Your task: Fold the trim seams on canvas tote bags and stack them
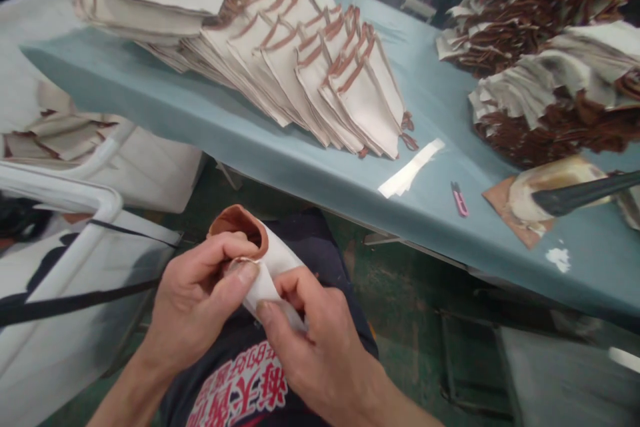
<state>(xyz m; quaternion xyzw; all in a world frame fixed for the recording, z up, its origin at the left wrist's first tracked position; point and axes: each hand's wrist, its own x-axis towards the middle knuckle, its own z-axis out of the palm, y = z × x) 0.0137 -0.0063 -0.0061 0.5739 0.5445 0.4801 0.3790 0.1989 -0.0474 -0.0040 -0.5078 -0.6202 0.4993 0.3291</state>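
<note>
Above my lap, both hands grip a white piece with a brown inner side [283,247], curled into a tube-like shape. My left hand [195,300] pinches its near edge between thumb and fingers, beside the brown opening. A little lower to the right, my right hand [327,337] closes its thumb and fingers on the same white edge. The fingers hide part of that edge. Across the table's near side lies a fanned row of flat cream pieces with brown edging [320,73]. White strips [413,170] and pink thread snips [461,201] lie to its right.
The blue-green table [300,160] runs diagonally ahead of me. On its right are piles of white and brown pieces [545,93] and a pale, stained container [523,193] with a dark handle across it, standing on a brown square. White bins [100,193] flank me on the left.
</note>
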